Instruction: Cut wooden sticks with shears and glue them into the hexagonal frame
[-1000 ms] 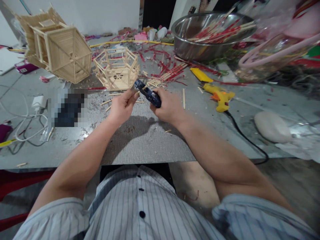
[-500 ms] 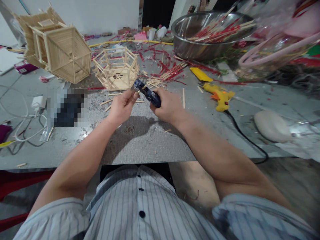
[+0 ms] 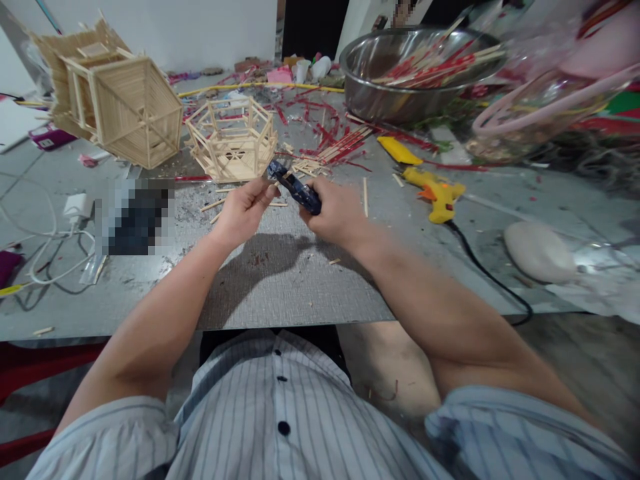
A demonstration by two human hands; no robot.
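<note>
My right hand (image 3: pixel 337 210) is wrapped around dark blue hand cutters (image 3: pixel 303 192), whose jaws point up and left. Close to those jaws, my left hand (image 3: pixel 245 207) pinches a thin wooden stick, mostly hidden by the fingers. Just beyond the hands stands an open hexagonal frame of glued sticks (image 3: pixel 233 170). Short cut sticks (image 3: pixel 214 205) lie on the table beside my left hand. A larger stick-built model (image 3: pixel 137 110) with a hexagonal panel rests on its side at the back left.
A yellow glue gun (image 3: pixel 440 193) with a black cord lies on the right, near a pale computer mouse (image 3: pixel 539 250). Behind it, a steel basin (image 3: pixel 400 103) holds red-tipped sticks. Red scraps and loose sticks (image 3: pixel 345 143) cover the table's middle back. A white charger (image 3: pixel 77 205) and cables lie left.
Both hands keep nearly the same place and grip. The light stick piece seen across the cutters earlier no longer shows there. The view has shifted slightly.
</note>
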